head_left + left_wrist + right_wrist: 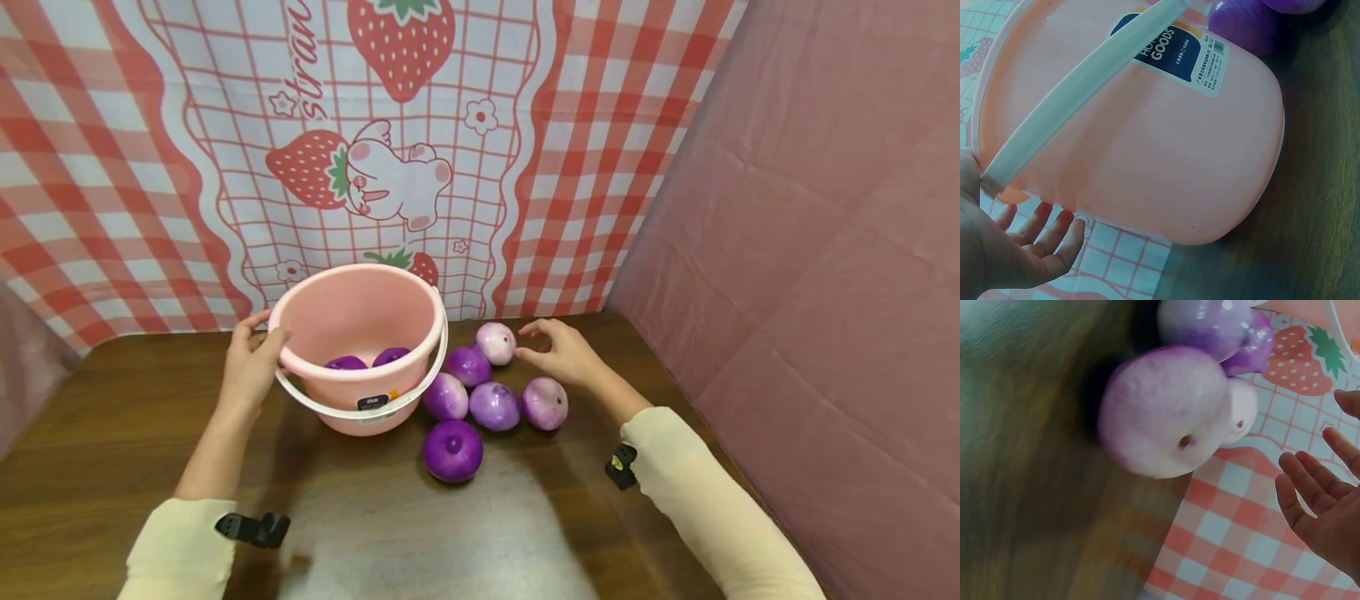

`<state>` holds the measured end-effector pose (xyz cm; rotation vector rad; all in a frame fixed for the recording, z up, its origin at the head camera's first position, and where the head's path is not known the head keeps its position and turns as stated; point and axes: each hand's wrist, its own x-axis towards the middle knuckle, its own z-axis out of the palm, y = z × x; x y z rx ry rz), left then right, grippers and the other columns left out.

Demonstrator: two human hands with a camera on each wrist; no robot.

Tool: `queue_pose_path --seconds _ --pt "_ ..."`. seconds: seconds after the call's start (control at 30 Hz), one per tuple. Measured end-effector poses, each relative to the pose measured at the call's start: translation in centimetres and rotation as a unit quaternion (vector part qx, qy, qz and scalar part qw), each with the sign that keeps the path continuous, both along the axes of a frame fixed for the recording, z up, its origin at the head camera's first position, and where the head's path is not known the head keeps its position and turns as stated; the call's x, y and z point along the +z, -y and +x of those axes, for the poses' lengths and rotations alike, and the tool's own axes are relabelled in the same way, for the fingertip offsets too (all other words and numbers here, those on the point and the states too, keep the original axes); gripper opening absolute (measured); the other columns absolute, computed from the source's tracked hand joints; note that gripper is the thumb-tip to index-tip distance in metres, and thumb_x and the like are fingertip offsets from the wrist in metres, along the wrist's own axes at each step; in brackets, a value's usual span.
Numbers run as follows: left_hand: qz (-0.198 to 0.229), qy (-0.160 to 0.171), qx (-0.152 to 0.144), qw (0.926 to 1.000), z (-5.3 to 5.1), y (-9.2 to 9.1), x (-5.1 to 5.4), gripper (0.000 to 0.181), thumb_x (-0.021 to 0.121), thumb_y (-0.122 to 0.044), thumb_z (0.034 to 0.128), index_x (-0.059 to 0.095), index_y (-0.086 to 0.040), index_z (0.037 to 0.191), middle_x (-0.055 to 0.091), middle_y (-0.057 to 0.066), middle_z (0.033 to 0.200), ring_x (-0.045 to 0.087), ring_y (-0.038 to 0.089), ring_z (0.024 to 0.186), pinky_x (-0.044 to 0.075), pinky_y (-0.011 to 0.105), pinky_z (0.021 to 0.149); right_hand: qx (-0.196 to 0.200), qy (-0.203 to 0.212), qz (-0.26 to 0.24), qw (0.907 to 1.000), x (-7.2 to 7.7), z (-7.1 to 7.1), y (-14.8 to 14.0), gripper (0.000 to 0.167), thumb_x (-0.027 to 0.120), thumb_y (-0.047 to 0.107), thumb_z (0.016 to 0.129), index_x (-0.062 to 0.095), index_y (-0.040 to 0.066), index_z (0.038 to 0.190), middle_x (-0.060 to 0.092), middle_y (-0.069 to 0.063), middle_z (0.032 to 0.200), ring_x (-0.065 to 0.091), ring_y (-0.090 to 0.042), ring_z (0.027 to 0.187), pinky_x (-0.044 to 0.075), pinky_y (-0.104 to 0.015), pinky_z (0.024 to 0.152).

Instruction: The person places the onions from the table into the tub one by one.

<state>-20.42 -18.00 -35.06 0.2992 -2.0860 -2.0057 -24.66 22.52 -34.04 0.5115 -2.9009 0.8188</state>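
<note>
A pink bucket (352,379) with a white handle (360,412) stands on the table, its mouth tipped a little toward me. My left hand (253,364) grips its rim at the left side. Two purple onions (390,357) show inside, partly hidden by the near wall. Right of the bucket, several purple and pale onions lie grouped together. My right hand (561,353) holds nothing, its fingers loosely spread just right of the palest onion (496,343). Below that hand lies a light purple onion (544,403). A deep purple onion (453,451) sits nearest to me.
The brown wooden table (360,517) runs back to a strawberry-print cloth (600,150) hanging behind it. A plain pink cloth (810,217) hangs at the right. Each sleeve carries a black wrist mount (253,529).
</note>
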Motion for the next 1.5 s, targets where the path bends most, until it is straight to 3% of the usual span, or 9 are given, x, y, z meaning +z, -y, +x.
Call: queue_pose_path --seconds 0.33,0.67,1.0,1.5 --pt "-0.001 0.001 -0.001 1.0000 -0.1 0.0 -0.1 0.052 0.046 -0.019 0.0912 0.031 -0.006 0.139 0.049 -0.002 0.095 0.056 -0.002 0.074 0.054 0.011 0.059 0.023 0.019 0.023 0.9993 -1.4 0.6 -2.2 0.039 0.068 0.032 0.082 0.062 0.008 0.113 0.061 -0.019 0.109 0.061 -0.033 0.093 0.053 -0.042 0.079" --pt "-0.004 0.001 -0.004 1.0000 -0.1 -0.1 -0.1 0.053 0.046 -0.020 0.0913 0.029 -0.005 0.140 0.047 0.003 0.100 0.056 -0.001 0.073 0.054 0.012 0.059 0.040 0.045 0.040 0.9974 -3.0 1.2 -3.7 0.043 0.071 0.034 0.080 0.062 0.009 0.114 0.060 -0.019 0.111 0.057 -0.029 0.093 0.051 -0.037 0.076" --pt "0.006 0.000 -0.001 1.0000 0.0 -0.1 0.0 0.052 0.047 -0.018 0.0909 0.031 -0.005 0.138 0.048 0.001 0.096 0.056 -0.001 0.071 0.054 0.011 0.059 0.052 0.056 0.028 0.9967 -4.9 1.3 -4.7 0.054 0.074 0.036 0.077 0.060 0.002 0.117 0.063 -0.016 0.112 0.060 -0.032 0.100 0.053 -0.043 0.085" --pt "0.003 -0.005 -0.004 1.0000 0.1 -0.1 0.0 0.053 0.047 -0.018 0.0919 0.030 -0.004 0.140 0.048 0.000 0.095 0.056 -0.002 0.068 0.054 0.011 0.059 0.065 0.063 0.020 0.9957 -5.7 1.6 -4.8 0.062 0.077 0.035 0.074 0.056 0.000 0.121 0.061 -0.016 0.111 0.057 -0.027 0.099 0.052 -0.043 0.084"
